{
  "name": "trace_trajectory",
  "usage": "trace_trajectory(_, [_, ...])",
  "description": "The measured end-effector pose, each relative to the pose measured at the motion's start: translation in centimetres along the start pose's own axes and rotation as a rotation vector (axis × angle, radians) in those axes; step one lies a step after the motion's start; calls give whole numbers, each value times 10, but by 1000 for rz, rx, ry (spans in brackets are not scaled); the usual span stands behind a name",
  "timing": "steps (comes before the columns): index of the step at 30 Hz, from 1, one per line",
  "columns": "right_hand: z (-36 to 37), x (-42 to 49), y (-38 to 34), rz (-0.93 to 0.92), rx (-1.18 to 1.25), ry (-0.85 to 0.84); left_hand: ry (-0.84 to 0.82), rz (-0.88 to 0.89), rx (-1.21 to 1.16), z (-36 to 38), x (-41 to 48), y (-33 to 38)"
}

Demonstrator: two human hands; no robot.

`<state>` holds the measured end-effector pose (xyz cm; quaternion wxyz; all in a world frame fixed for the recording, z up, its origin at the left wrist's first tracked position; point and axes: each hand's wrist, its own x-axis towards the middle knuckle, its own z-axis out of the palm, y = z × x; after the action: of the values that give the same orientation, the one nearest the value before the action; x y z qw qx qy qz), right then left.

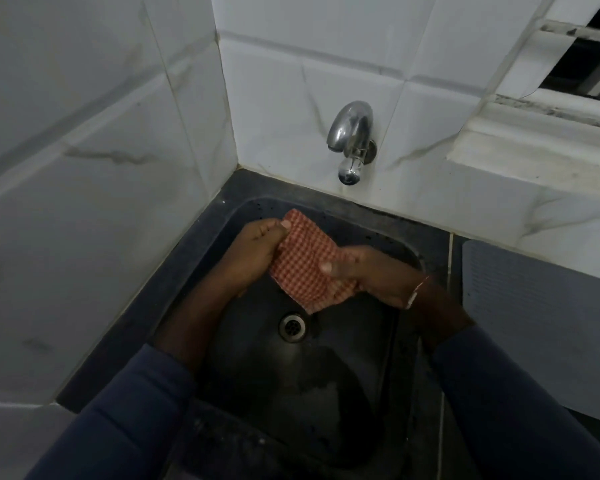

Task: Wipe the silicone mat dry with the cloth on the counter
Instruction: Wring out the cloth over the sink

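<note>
Head view, looking down into a corner sink. My left hand (257,244) and right hand (374,275) hold the cloth (309,265) between them above the basin of the dark sink (361,358). The cloth is checked red and white and partly bunched. My left hand pinches its far upper corner, thumb on top and fingers curled beneath. My right hand grips its near right part the same way, so both hands are closed on the fabric. The lower edge of the cloth hangs just above the round metal drain (292,327).

The silicone mat (541,323) (pale grey, finely ribbed) lies flat on the dark counter (243,188) to the right of the sink, apart from the cloth and from both hands; its right part runs out of the picture.

A chrome tap (352,133) juts from the white tiled wall (101,168) behind the sink. A thin band (418,291) circles my right wrist, and dark blue sleeves (129,410) cover both forearms. A white window frame (551,98) fills the upper right.
</note>
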<state>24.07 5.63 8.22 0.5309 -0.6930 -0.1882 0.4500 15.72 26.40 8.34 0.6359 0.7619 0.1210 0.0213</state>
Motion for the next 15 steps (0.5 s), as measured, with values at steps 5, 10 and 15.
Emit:
trace_trajectory(5, [22, 28, 25, -9, 266, 166, -29, -201, 22, -10, 15, -34])
trace_trajectory(10, [27, 76, 32, -109, 695, 293, 146, -47, 63, -19, 44, -54])
trace_trajectory(15, [44, 134, 44, 22, 605, 420, 244, -121, 305, -44, 90, -95])
